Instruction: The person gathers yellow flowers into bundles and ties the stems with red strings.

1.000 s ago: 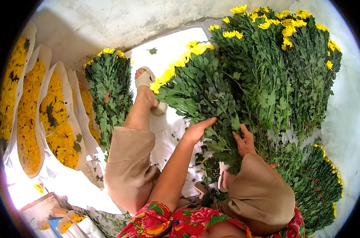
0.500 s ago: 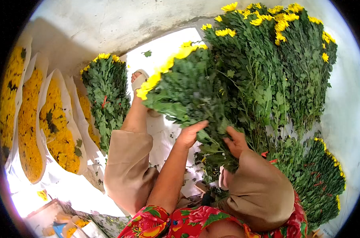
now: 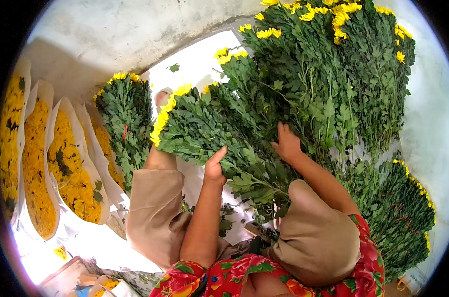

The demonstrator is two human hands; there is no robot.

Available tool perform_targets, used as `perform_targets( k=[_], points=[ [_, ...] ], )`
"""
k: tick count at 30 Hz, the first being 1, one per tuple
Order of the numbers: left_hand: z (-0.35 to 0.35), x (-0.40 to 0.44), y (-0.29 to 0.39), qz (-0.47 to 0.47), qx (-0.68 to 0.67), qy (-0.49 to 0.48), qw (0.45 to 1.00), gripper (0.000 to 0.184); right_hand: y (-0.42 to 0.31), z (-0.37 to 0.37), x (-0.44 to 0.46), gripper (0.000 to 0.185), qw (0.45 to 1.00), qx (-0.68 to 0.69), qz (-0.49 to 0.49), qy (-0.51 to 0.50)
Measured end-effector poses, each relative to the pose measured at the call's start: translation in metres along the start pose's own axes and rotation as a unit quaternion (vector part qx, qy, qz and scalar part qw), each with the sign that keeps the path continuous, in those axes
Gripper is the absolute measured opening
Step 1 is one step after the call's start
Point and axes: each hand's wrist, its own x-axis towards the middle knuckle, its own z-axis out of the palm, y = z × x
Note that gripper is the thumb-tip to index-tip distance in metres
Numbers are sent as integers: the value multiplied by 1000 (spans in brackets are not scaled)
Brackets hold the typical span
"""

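A leafy bunch of yellow flowers (image 3: pixel 199 126) lies slanted across my lap, its blooms toward the upper left. My left hand (image 3: pixel 216 168) grips it from below, thumb up against the leaves and the other fingers hidden beneath. To the right, my right hand (image 3: pixel 287 142) is apart from the left, its fingers spread against the green stems, holding nothing visible. Just above the held bunch are more stems with yellow blooms (image 3: pixel 232 57), and a large pile of flowers (image 3: pixel 328 84) fills the upper right.
Wrapped yellow flowers (image 3: pixel 71 163) stand at the left. Beside them is a bunch with a red tie (image 3: pixel 127 114). Tied bunches (image 3: pixel 402 218) lie at the lower right. A wall (image 3: pixel 135 29) runs behind. Loose leaves lie on the white sheet (image 3: pixel 185 64).
My left hand has shifted left with the bunch, now separated from other stems. My right hand has moved up, away from the bunch's lower stems, and opened. The view has shifted slightly.
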Motion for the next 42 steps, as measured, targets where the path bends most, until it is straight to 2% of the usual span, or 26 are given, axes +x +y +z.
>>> perform_targets(
  k=[1, 2, 4, 5, 6, 8, 9, 10, 11, 14, 16, 17, 18, 20, 22, 24, 26, 28, 30, 33, 35, 37, 39, 40, 42],
  points=[
    [3, 0, 1, -8, 12, 18, 1000, 38, 5, 2, 1, 54, 991, -25, 39, -124],
    [6, 1, 2, -15, 25, 36, 999, 38, 14, 2, 3, 54, 991, -25, 40, -123],
    [4, 4, 2, -14, 19, 29, 999, 38, 22, -9, 6, 63, 956, 174, 140, -188],
    [3, 5, 1, -8, 13, 18, 1000, 38, 40, 5, 3, 70, 940, 251, 152, -176],
    [2, 6, -1, -2, 6, 6, 1000, 38, 57, 16, -1, 70, 940, 248, 151, -178],
    [2, 8, -2, -3, 0, 4, 1000, 38, 84, 26, -7, 69, 864, 448, 142, -182],
    [1, 9, -2, -6, -2, 2, 1000, 38, 89, 15, -11, 67, 817, 502, 200, -199],
    [1, 9, -2, -6, -4, 2, 1000, 38, 96, 13, -12, 67, 818, 501, 200, -199],
    [0, 10, -2, -4, 5, 10, 1000, 38, 101, 8, -11, 66, 810, 476, 265, -217],
    [3, 9, -1, 2, 20, 25, 999, 40, 90, -5, -5, 34, 878, 270, 318, -235],
    [2, 9, -2, 6, 26, 29, 999, 40, 66, -22, -11, 45, 939, 275, 180, -102],
    [0, 10, -2, 3, 22, 19, 1000, 40, 61, -17, -18, 38, 955, 269, 128, -12],
    [3, 9, 0, 1, 18, 10, 1000, 40, 61, -15, -23, 38, 955, 269, 128, -12],
    [10, 3, 3, -4, 35, 40, 999, 40, 59, -10, -28, 39, 938, 326, 97, 61],
    [12, 4, 3, -7, 49, 69, 996, 40, 53, -25, -32, 39, 924, 364, 97, 62],
    [6, 12, -1, 6, 14, 3, 1000, 42, 49, -44, -34, 40, 909, 401, 94, 59],
    [9, 16, -2, 9, 25, 19, 999, 47, 51, -62, -31, 40, 892, 444, 66, 55],
    [6, 25, -7, 9, 40, 54, 998, 56, 32, -100, -31, 39, 909, 409, 38, 66],
    [21, 21, -3, 0, 29, 46, 999, 74, 16, -125, -35, 36, 958, 284, -31, 15],
    [33, 18, 2, 18, 60, 87, 994, 84, 11, -111, -60, 30, 966, 233, -105, 36],
    [22, 27, -2, 54, 51, -23, 997, 97, 11, -86, -80, 30, 967, 206, -143, 37],
    [16, 36, -9, 73, 46, -38, 996, 102, 5, -56, -90, 32, 908, 387, -129, 90],
    [17, 33, -9, 77, 68, -45, 994, 115, -2, -52, -93, 32, 910, 375, -152, 92],
    [21, 28, -7, 77, 70, -44, 994, 115, 2, -48, -97, 33, 896, 411, -153, 71],
    [27, 21, -5, 50, 97, 21, 994, 118, 9, -43, -104, 35, 864, 480, -150, 30]
  ],
)
